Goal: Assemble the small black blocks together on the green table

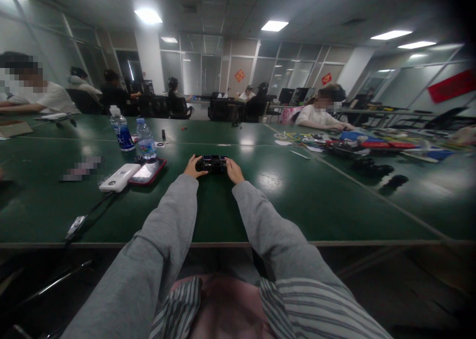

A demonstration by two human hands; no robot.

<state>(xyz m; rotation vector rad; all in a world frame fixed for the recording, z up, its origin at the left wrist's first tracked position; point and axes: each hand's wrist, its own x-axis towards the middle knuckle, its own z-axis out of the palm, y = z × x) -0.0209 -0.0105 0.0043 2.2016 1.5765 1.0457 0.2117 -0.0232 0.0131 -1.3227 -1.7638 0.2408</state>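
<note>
Both arms stretch out over the green tabletop and meet at a small black device [212,164] with dark, shiny rectangular panels along its top. I cannot make out its exact kind. My left hand [193,168] grips its left end, thumb toward me and fingers curled behind. At the right end, my right hand [234,171] holds it with the thumb on the near side. The device sits at table height; whether it rests on the surface, I cannot tell.
Left of my hands lie a white power bank [120,177] with a cable, a red-edged phone [148,172], and two bottles, one clear [146,139] and one blue-labelled [122,130]. Tools and cables [357,143] spread at the right, near dark objects [372,168]. A co-worker [322,110] sits across.
</note>
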